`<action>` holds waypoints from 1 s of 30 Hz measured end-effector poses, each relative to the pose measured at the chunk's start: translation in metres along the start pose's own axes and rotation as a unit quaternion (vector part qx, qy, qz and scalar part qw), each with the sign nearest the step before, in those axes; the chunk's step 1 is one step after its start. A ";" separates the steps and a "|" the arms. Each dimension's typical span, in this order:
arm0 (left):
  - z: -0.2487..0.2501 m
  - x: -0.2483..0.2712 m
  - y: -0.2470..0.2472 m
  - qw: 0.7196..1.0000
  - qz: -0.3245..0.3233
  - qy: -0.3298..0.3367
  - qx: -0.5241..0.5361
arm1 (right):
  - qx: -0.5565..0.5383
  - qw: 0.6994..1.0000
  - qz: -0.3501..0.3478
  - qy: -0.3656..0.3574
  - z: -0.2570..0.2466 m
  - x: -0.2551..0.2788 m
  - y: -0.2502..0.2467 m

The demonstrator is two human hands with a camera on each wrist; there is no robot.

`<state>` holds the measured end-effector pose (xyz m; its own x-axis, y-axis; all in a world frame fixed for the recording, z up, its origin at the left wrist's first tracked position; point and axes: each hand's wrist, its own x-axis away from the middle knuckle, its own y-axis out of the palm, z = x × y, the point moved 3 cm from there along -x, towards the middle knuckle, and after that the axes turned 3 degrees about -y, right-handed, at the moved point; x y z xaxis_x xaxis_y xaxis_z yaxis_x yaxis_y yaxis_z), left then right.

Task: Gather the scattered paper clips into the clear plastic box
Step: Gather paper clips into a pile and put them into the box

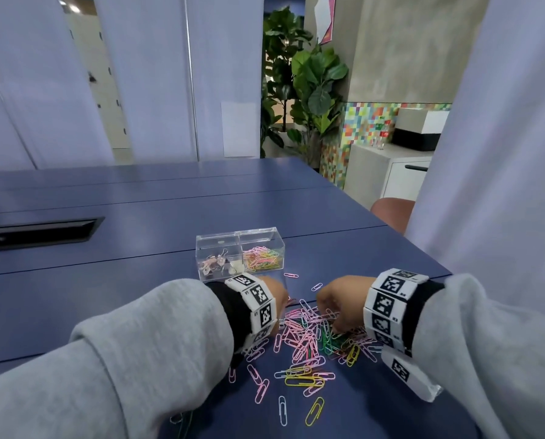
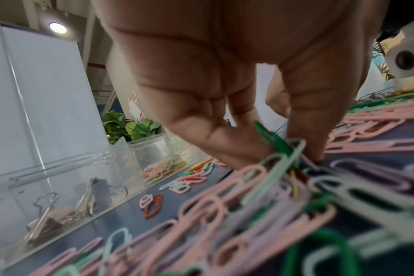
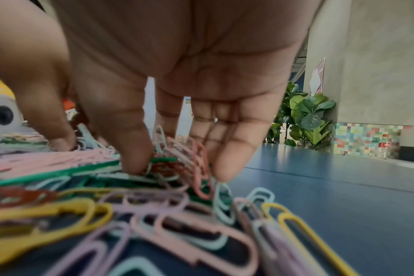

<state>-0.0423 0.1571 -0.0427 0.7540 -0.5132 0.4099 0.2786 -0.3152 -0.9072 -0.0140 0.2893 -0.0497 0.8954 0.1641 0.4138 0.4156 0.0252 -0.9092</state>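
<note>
A heap of coloured paper clips (image 1: 309,340) lies on the blue table (image 1: 138,296) close to me, with loose ones scattered nearer the front. Behind it stands the clear plastic box (image 1: 201,248), which has two compartments: binder clips on the left, paper clips (image 1: 263,258) on the right. My left hand (image 1: 279,296) reaches into the far left of the heap; in the left wrist view its thumb and fingers pinch green and pale paper clips (image 2: 281,147). My right hand (image 1: 334,308) digs into the heap's far right side, its fingers curled around a bunch of pink and red clips (image 3: 184,155).
A black cable slot (image 1: 36,232) is set into the table at the left. The table's right edge runs close past my right arm, with a brown chair (image 1: 391,210) beyond it. Plants (image 1: 299,80) and a white cabinet (image 1: 388,172) stand farther back.
</note>
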 end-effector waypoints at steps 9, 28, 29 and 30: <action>-0.019 0.008 -0.010 0.992 0.069 0.033 0.104 | -0.043 0.996 0.075 -0.026 0.000 0.004 -0.025; -0.125 0.051 -0.049 0.880 0.244 -0.016 0.407 | -0.190 0.940 0.281 0.019 -0.033 -0.104 -0.103; -0.127 0.048 -0.051 0.875 0.252 -0.020 0.413 | -0.194 0.941 0.275 0.016 -0.033 -0.104 -0.100; -0.128 0.045 -0.054 0.871 0.260 -0.024 0.416 | -0.194 0.942 0.273 0.010 -0.032 -0.103 -0.098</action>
<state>-0.0994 0.0492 0.0365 0.9256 -0.3734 -0.0624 0.2119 0.6476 -0.7319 -0.1416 0.2388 -0.0021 0.9939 0.0286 -0.1070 -0.0851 -0.4209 -0.9031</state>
